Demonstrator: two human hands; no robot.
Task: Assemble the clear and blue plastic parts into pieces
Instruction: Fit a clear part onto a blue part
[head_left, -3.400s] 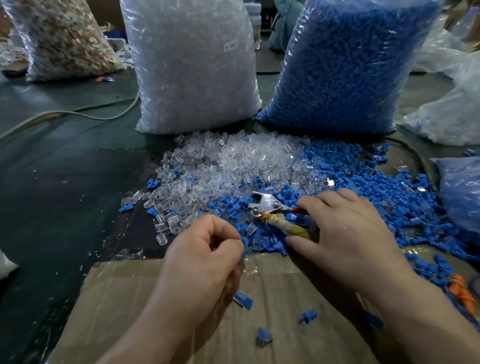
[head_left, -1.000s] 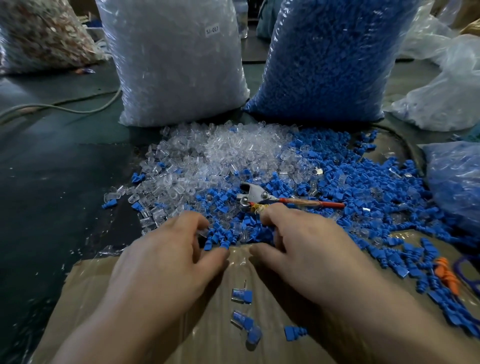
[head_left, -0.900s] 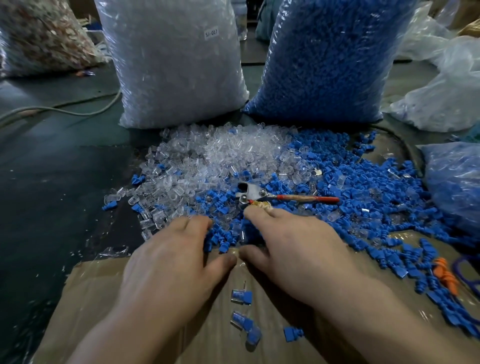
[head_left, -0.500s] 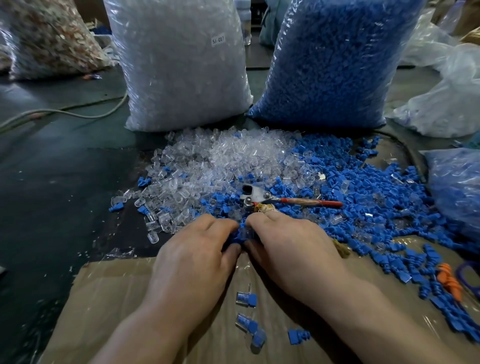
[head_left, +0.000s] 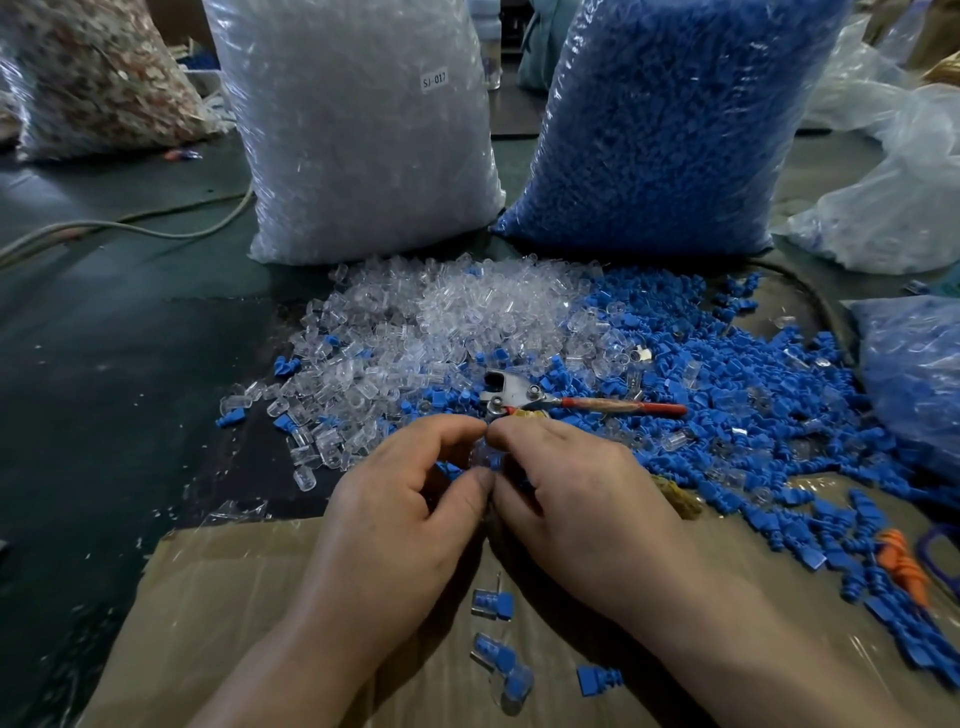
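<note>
My left hand and my right hand meet fingertip to fingertip above the near edge of the piles. Between them they pinch a small part: the clear half shows at my left fingertips, and a bit of blue shows by my right. Most of it is hidden by my fingers. A heap of loose clear parts lies behind, and a spread of loose blue parts lies to the right. Two joined clear-and-blue pieces and a lone blue part lie on the cardboard.
Red-handled pliers lie on the parts just beyond my fingers. A tall bag of clear parts and a tall bag of blue parts stand at the back. A smaller blue-filled bag sits right, an orange piece lies near it, and a cable runs left.
My hands reached into the near edge of the pile, then lifted slightly and came together. They now pinch a part between their fingertips.
</note>
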